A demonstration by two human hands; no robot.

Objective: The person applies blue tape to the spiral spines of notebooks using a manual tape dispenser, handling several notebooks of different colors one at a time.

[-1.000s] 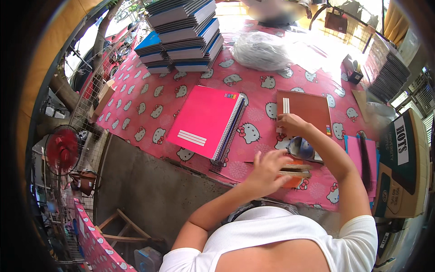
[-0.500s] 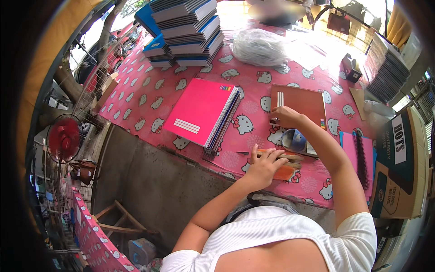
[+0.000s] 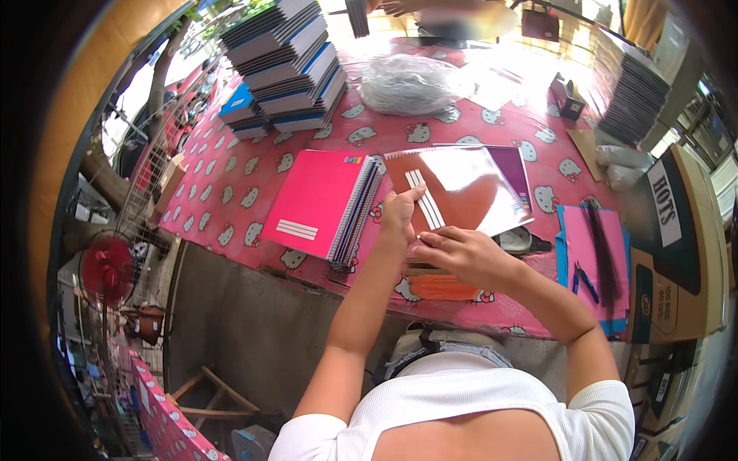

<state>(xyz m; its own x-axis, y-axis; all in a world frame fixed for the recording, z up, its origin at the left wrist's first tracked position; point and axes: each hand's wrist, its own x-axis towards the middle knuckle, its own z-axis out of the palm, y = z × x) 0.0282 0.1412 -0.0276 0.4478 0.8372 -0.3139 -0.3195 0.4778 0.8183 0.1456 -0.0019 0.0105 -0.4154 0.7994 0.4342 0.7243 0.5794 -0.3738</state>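
A brown notebook [image 3: 461, 184] with a shiny cover and white label lines is raised at a tilt over the table. My left hand [image 3: 403, 213] grips its left edge, thumb on the cover. At its lower left corner my right hand [image 3: 465, 253] has its fingers closed, close to the left fingertips; whatever is between them is hidden. A purple notebook [image 3: 513, 174] lies beneath, mostly covered. Below my right hand is a bundle of orange strips [image 3: 442, 287]. To the left lies a stack of spiral notebooks with a pink notebook [image 3: 317, 194] on top.
Tall stacks of blue-covered books [image 3: 288, 81] stand at the far left, near a clear plastic bag [image 3: 411, 84]. On the right, blue-handled pliers [image 3: 586, 284] and black coils [image 3: 603, 257] rest on pink sheets, beside a cardboard box [image 3: 684, 269]. Another person's hand [image 3: 396, 8] shows at the back.
The brown notebook has been lifted and tilted, uncovering the purple notebook. My left hand has moved from the orange strips to the brown notebook's edge; my right hand has come down to its lower corner.
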